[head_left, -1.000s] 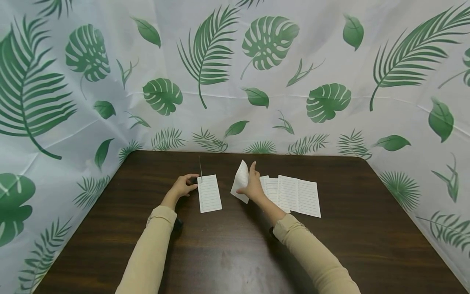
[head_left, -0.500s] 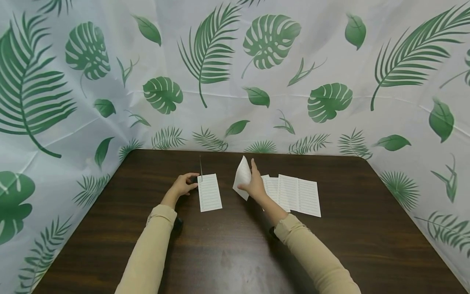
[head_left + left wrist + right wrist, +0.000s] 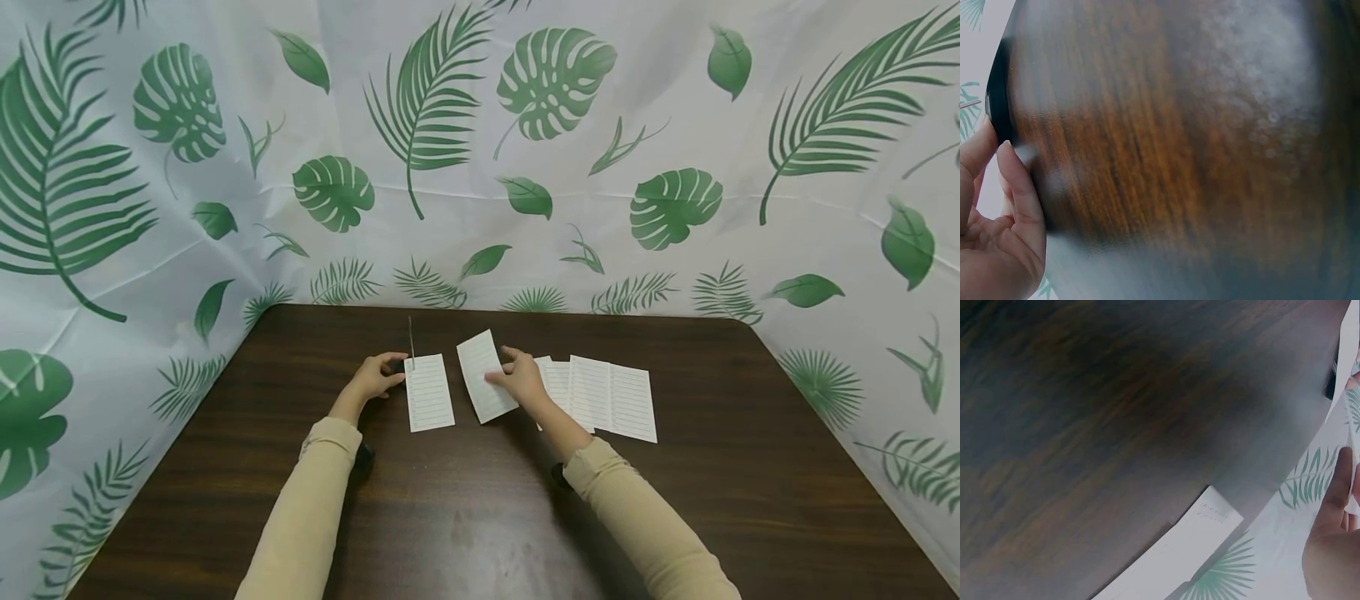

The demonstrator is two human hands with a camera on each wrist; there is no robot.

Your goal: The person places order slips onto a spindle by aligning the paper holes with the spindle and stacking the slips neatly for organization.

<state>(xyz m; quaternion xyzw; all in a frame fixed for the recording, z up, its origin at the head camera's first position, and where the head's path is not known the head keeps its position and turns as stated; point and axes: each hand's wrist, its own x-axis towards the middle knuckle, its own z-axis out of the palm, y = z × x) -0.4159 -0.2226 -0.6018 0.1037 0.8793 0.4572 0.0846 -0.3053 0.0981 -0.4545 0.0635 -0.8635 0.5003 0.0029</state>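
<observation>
On the left of the table, a paper spike (image 3: 411,340) points upward, with a lined white slip (image 3: 431,394) at its foot. My left hand (image 3: 371,377) pinches the edge of its black base (image 3: 999,94), seen in the left wrist view. In the middle, my right hand (image 3: 522,381) grips another white slip (image 3: 477,367) between thumb and fingers. This slip is raised and tilted, its printed face towards the head camera. Several more lined slips (image 3: 611,400) lie overlapping to the right of that hand.
The dark wooden table (image 3: 457,508) reaches back to a white cloth backdrop (image 3: 465,108) printed with green leaves. My right forearm (image 3: 645,517) passes in front of the overlapping slips and hides some of their left part.
The slip in my right hand has turned from standing curved to leaning back, with its left edge moved leftward. My right fingers have come lower. My left hand stays on the spike's base.
</observation>
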